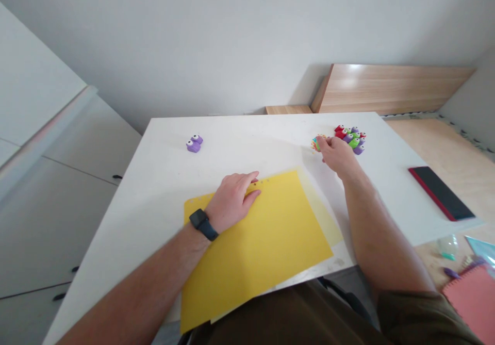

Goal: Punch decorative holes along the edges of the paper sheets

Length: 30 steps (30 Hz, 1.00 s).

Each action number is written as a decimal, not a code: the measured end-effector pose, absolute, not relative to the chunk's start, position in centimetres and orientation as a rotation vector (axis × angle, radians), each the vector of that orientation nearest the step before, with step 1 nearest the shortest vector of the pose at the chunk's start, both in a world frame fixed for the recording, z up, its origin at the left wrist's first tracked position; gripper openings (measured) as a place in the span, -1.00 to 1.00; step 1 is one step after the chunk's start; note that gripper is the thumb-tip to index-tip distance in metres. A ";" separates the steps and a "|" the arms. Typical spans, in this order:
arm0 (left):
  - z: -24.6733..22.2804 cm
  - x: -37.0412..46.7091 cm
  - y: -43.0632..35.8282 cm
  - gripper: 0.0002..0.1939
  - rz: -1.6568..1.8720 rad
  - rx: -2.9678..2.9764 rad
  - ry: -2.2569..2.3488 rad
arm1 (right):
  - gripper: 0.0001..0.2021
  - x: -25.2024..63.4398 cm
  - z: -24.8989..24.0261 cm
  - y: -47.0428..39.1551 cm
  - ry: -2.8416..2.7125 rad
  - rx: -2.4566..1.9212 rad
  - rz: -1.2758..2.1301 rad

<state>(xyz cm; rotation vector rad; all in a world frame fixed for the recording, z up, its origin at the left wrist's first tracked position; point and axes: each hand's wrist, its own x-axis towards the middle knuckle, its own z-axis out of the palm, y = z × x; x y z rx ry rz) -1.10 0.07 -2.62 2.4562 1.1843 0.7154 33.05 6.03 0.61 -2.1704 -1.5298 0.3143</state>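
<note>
My left hand (234, 198), with a dark watch on its wrist, rests on a large yellow sheet (266, 242). Its thumb and fingers are apart beside the sheet's top edge, where a few tiny bits (262, 181) lie. At the far right, my right hand (337, 154) has thumb and fingers pinched together over a little heap of tiny multicoloured pieces (314, 144). What is between those fingertips is too small to make out. Just behind this hand sits a cluster of red, green and purple figures with big eyes (353, 141).
Two purple big-eyed figures (194, 143) stand at the back left of the white table (154, 180). A black item with a red edge (441, 193) lies at the right edge. A paler sheet (328, 221) shows under the yellow one. White cabinets (58, 206) flank the left side.
</note>
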 end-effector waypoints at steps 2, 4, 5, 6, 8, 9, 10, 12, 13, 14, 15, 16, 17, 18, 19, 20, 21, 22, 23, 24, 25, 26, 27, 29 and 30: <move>-2.6 -1.1 0.0 -0.61 0.718 2.456 1.181 | -0.37 33.0 0.8 6.0 -1.509 -2.164 0.311; -2.5 -1.1 0.0 -0.61 0.721 2.459 1.178 | -0.37 32.9 0.9 5.9 -1.516 -2.153 0.328; -2.5 -1.1 0.0 -0.61 0.723 2.460 1.178 | -0.37 32.8 0.9 5.8 -1.527 -2.152 0.340; -2.5 -1.1 0.1 -0.61 0.724 2.459 1.179 | -0.37 32.7 0.9 5.8 -1.539 -2.154 0.350; -2.4 -1.1 0.1 -0.61 0.721 2.457 1.182 | -0.38 32.6 0.9 5.8 -1.559 -2.167 0.358; -2.4 -1.0 0.1 -0.61 0.717 2.457 1.184 | -0.38 32.6 0.9 5.8 -1.562 -2.176 0.354; -2.4 -1.0 0.1 -0.61 0.714 2.456 1.188 | -0.38 32.6 0.8 5.9 -1.556 -2.185 0.343; -2.3 -1.0 0.1 -0.61 0.708 2.456 1.191 | -0.38 32.8 0.8 5.9 -1.541 -2.192 0.320; -2.3 -1.0 0.1 -0.60 0.706 2.455 1.190 | -0.38 32.9 0.8 5.9 -1.536 -2.192 0.311; -2.3 -1.0 0.1 -0.60 0.705 2.453 1.189 | -0.38 32.9 0.9 5.9 -1.533 -2.190 0.305; -2.3 -1.0 0.1 -0.60 0.702 2.451 1.189 | -0.38 33.0 0.9 5.9 -1.532 -2.186 0.299; -2.3 -1.0 0.1 -0.60 0.700 2.450 1.191 | -0.37 33.0 0.9 5.9 -1.530 -2.181 0.293; -2.3 -1.0 0.1 -0.59 0.696 2.449 1.194 | -0.37 33.1 0.9 5.9 -1.529 -2.177 0.288; -2.3 -1.0 0.1 -0.59 0.693 2.449 1.198 | -0.36 33.0 0.9 5.9 -1.526 -2.175 0.286; -2.3 -1.0 0.1 -0.60 0.691 2.449 1.201 | -0.36 33.0 0.9 5.9 -1.524 -2.176 0.288; -2.4 -1.0 0.1 -0.60 0.690 2.449 1.201 | -0.36 32.9 0.9 5.9 -1.523 -2.181 0.295; -2.4 -1.0 0.2 -0.60 0.691 2.450 1.198 | -0.36 32.9 1.0 5.9 -1.525 -2.185 0.308; -2.4 -1.0 0.2 -0.60 0.693 2.450 1.195 | -0.36 32.8 1.0 5.9 -1.528 -2.186 0.326; -2.4 -1.0 0.2 -0.59 0.695 2.451 1.192 | -0.36 32.6 1.1 5.9 -1.525 -2.182 0.350; -2.3 -1.0 0.2 -0.59 0.697 2.450 1.189 | -0.36 32.5 1.2 5.9 -1.518 -2.172 0.374; -2.3 -1.0 0.2 -0.59 0.700 2.450 1.187 | -0.36 32.4 1.3 5.8 -1.508 -2.160 0.393; -2.3 -1.0 0.2 -0.59 0.700 2.450 1.187 | -0.36 32.3 1.4 5.8 -1.497 -2.149 0.400; -2.3 -1.0 0.2 -0.60 0.700 2.450 1.188 | -0.36 32.2 1.5 5.7 -1.488 -2.143 0.394; -2.3 -1.0 0.2 -0.60 0.702 2.450 1.189 | -0.36 32.2 1.7 5.6 -1.485 -2.145 0.359; -2.3 -1.0 0.2 -0.60 0.703 2.449 1.189 | -0.35 32.3 1.7 5.6 -1.492 -2.150 0.341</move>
